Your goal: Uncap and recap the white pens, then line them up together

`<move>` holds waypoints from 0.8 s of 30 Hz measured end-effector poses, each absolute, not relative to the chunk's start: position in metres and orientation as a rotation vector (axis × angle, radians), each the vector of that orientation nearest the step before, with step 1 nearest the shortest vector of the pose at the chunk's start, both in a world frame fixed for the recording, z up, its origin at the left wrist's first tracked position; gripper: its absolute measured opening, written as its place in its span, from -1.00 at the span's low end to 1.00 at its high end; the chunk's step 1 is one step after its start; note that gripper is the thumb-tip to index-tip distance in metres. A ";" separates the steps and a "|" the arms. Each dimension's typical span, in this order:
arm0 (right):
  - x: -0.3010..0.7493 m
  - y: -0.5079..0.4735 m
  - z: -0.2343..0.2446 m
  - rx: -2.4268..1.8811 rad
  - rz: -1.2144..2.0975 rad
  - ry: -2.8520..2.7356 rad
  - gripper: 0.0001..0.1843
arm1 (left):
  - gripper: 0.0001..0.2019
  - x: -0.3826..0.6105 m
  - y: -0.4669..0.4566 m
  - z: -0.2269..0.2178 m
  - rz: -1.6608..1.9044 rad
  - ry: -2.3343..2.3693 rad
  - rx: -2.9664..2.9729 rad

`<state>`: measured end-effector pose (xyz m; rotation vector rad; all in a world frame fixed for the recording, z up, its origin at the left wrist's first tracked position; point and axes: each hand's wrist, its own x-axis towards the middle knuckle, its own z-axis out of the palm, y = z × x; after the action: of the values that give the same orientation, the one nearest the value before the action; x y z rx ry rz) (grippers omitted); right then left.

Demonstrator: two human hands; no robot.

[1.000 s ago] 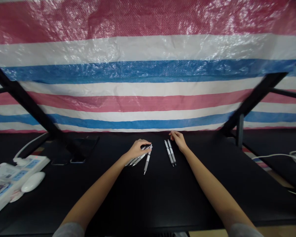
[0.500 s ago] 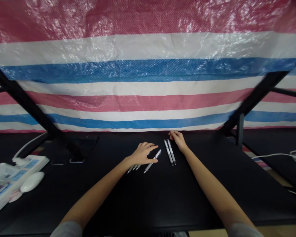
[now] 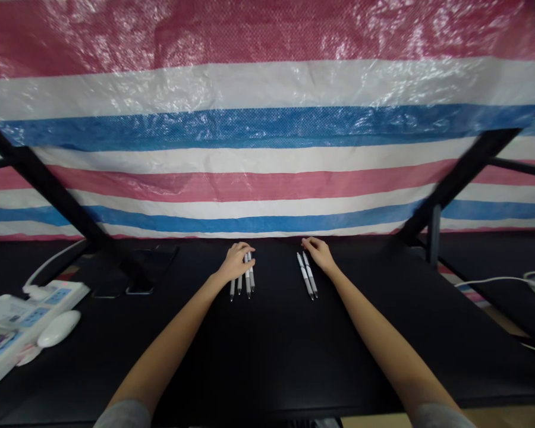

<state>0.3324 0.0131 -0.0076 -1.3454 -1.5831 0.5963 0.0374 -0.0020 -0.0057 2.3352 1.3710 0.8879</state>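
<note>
Several white pens with grey grips [image 3: 248, 279] lie side by side on the black table [image 3: 267, 345], their tips toward me. My left hand [image 3: 235, 261] is curled over their upper parts, thumb and fingers closed about them; the palm hides part of the pens. To the right, two similar pens [image 3: 307, 274] lie close together at a slight slant. Beside their upper ends rests my right hand [image 3: 320, 254], fingers drawn together and nothing visible in them.
At the left are a white power strip [image 3: 31, 321] with plugs and a white computer mouse [image 3: 59, 328]. Dark flat devices [image 3: 154, 261] lie behind a black frame leg [image 3: 93, 232]. White cables [image 3: 494, 280] run along the right. A striped plastic sheet [image 3: 267, 178] hangs behind the table.
My left hand has moved left and away from me and has closed. The slanted pen now lies straight beside the other left pens. My right hand has shifted slightly left.
</note>
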 end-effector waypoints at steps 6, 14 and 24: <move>0.325 0.007 -0.007 -1.526 0.193 -1.896 -0.75 | -0.84 0.036 -0.002 -0.005 0.972 1.318 2.269; 0.320 0.002 -0.005 -1.604 0.022 -2.061 -0.80 | -0.84 0.047 -0.010 -0.004 0.952 1.270 2.309; 0.323 0.007 -0.008 -1.613 0.175 -2.028 -0.78 | -0.83 0.046 -0.009 -0.005 0.847 1.314 2.384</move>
<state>0.3233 0.0065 -0.0075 -1.6128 -2.0283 0.1746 0.0462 -0.0088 -0.0046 2.3843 1.3139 0.8472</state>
